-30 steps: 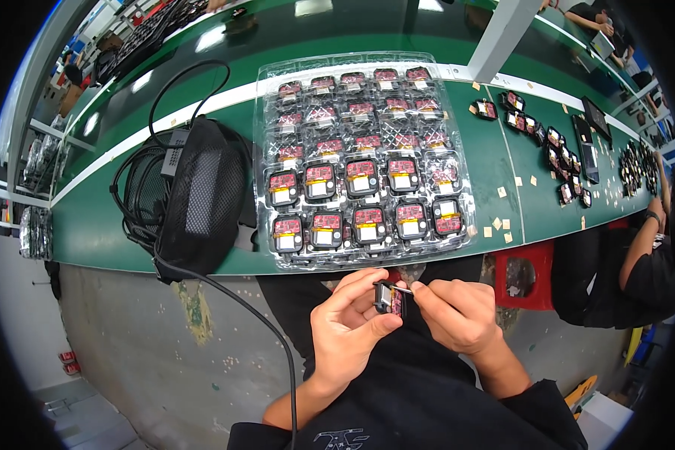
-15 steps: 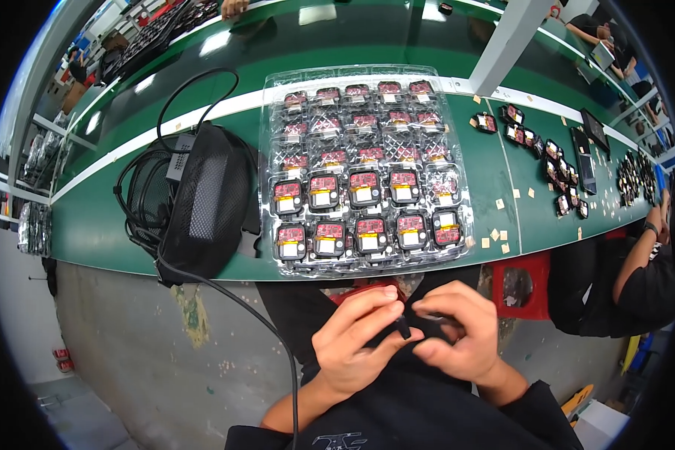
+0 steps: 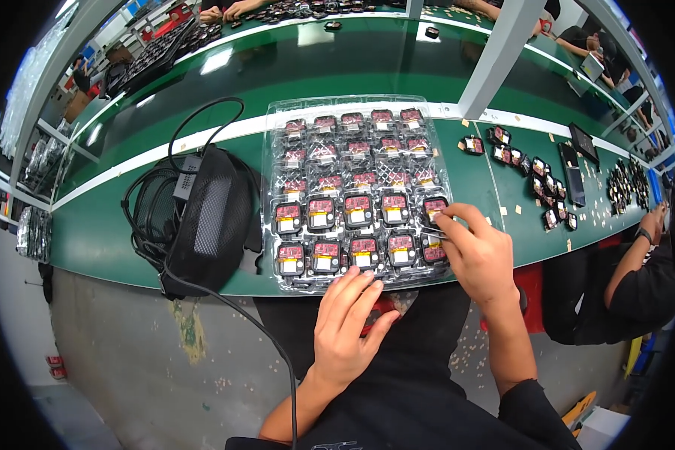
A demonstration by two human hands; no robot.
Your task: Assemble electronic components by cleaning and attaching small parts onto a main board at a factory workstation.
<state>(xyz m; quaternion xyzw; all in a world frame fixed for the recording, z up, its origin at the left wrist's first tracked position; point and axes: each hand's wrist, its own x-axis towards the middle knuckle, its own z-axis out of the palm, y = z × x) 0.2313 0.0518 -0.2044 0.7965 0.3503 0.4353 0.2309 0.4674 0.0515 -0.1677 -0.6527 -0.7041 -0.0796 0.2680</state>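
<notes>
A clear plastic tray [image 3: 272, 187] lies on the green bench, its pockets filled with rows of small black square-cased devices with red faces and white labels. My right hand [image 3: 481, 253] reaches over the tray's right side. Its thumb and fingers are closed on one device [image 3: 433, 204] at the right end of the second row from the front. Beneath these fingers another device [image 3: 433, 249] sits in the front right pocket, partly covered. My left hand [image 3: 346, 324] holds nothing. Its fingers are stretched out and apart, the tips close to the tray's front edge.
Left of the tray stands a black mesh bag [image 3: 221, 202] with a cable [image 3: 266, 336] trailing down past my left forearm. Loose devices [image 3: 547, 187] and small pale squares lie to the right, near a seated co-worker [image 3: 607, 285]. A grey post [image 3: 495, 67] rises behind the tray.
My hands were together in front of the bench around a small dark piece. They have parted: the right moved up to the tray's right column, where a device now fills the pocket; the left opened.
</notes>
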